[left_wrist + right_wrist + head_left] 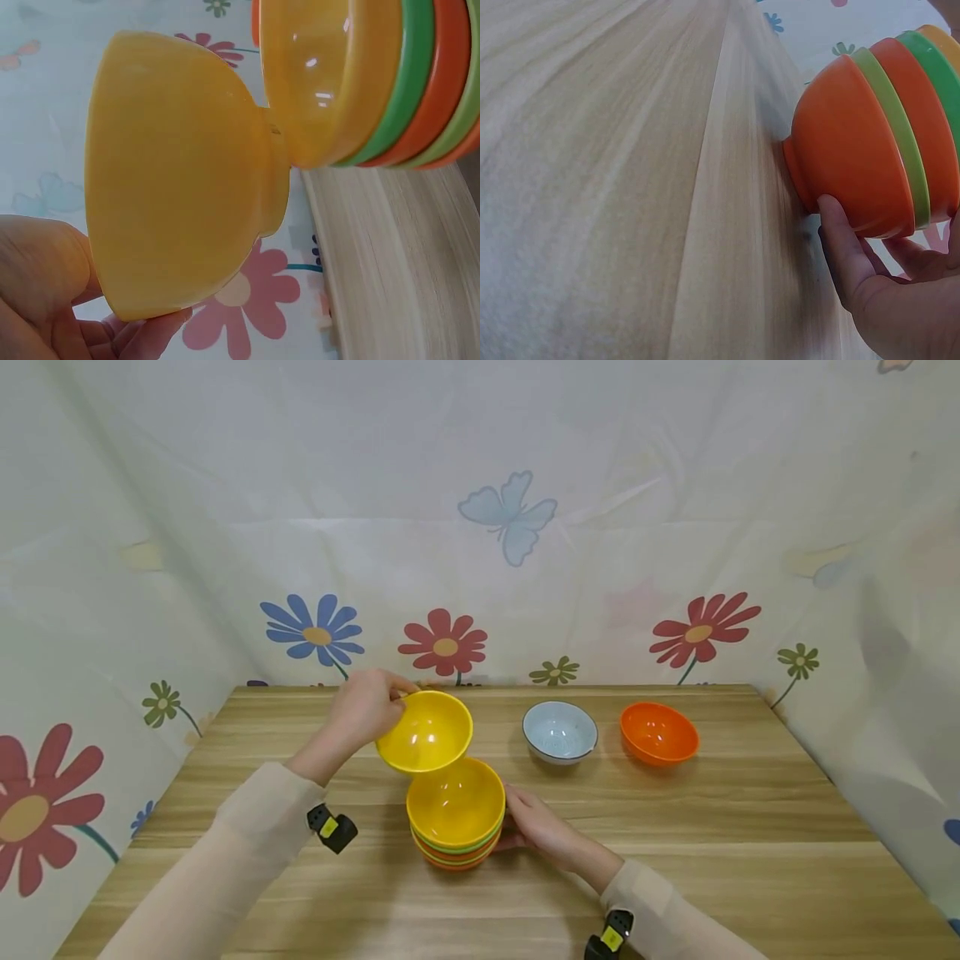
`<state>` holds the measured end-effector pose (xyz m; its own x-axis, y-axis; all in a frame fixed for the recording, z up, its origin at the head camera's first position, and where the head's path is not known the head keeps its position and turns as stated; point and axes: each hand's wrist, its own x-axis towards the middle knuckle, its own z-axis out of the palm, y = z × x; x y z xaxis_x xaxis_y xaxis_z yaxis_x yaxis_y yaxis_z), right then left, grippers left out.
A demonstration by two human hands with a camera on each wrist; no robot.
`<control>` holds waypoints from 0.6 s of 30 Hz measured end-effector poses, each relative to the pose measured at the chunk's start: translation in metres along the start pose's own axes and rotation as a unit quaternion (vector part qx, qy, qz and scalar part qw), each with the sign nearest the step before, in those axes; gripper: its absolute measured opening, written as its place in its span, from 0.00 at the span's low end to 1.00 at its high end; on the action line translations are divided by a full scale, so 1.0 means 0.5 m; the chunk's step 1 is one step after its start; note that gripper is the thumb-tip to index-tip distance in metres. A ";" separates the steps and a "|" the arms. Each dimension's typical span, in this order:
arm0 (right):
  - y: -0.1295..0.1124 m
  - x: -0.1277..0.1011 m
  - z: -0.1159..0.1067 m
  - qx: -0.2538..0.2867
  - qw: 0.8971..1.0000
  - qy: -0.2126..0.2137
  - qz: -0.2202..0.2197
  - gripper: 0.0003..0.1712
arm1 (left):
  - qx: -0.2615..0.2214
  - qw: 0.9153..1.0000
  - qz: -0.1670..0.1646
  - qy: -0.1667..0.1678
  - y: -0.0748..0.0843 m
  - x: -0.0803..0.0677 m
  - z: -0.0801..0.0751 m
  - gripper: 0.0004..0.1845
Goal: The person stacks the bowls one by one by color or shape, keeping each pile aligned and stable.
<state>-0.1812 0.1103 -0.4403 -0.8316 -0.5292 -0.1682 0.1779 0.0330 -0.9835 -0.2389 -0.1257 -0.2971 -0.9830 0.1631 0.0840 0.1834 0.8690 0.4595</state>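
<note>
The stack of nested bowls (455, 827) is sitting near the middle of the wooden bench (712, 860), toward the person's side, and serves as the landmark here: a yellow bowl is lying on top, with green and orange rims showing in alternating layers beneath it and an orange bowl at the bottom resting on the bench. Just right of the stack, the right hand (542, 831) is lying against its lower side, the fingers (841, 244) relaxed and loosely cupped, touching the bottom orange bowl close to its foot without wrapping round it. Just above and slightly left of the stack, the left hand (365, 706) is holding a single yellow bowl (424, 732) by its far-left rim, with the fingers curled over the edge; the bowl is tilting with its opening facing the person, and its foot is hovering right by the rim of the stack's top bowl, though whether the two are touching cannot be told. Behind and to the right of the stack, a pale blue bowl with a dark rim (559, 732) is standing upright, and further right of it an orange bowl (658, 732) is standing alone. Behind everything, a flowered cloth backdrop (480, 527) is hanging beyond the bench's far edge.
</note>
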 end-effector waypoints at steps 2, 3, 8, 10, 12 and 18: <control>0.000 0.000 0.001 0.001 1.000 0.002 0.000 0.33 | -0.004 1.000 0.004 -0.003 0.009 -0.005 0.001 0.15; 0.000 0.000 0.001 0.001 1.000 0.003 -0.001 0.33 | -0.006 1.000 0.007 -0.005 0.013 -0.007 0.001 0.15; 0.000 0.000 0.003 0.001 1.000 0.004 -0.002 0.32 | -0.016 1.000 0.019 -0.015 0.029 -0.017 0.005 0.14; -0.001 0.000 0.004 0.000 1.000 0.004 -0.002 0.32 | -0.016 0.999 0.025 -0.018 0.034 -0.020 0.007 0.14; -0.002 -0.001 0.003 -0.002 1.000 0.004 -0.002 0.32 | -0.015 0.999 0.031 -0.022 0.036 -0.023 0.011 0.14; -0.003 -0.003 0.001 -0.007 1.000 0.005 0.003 0.33 | -0.005 0.999 0.039 -0.031 0.044 -0.032 0.021 0.14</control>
<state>-0.1799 0.1107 -0.4385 -0.8357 -0.5207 -0.1746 0.1756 0.0478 -0.9833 -0.2192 -0.1042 -0.2975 -0.9637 0.2589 0.0647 0.2588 0.8477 0.4631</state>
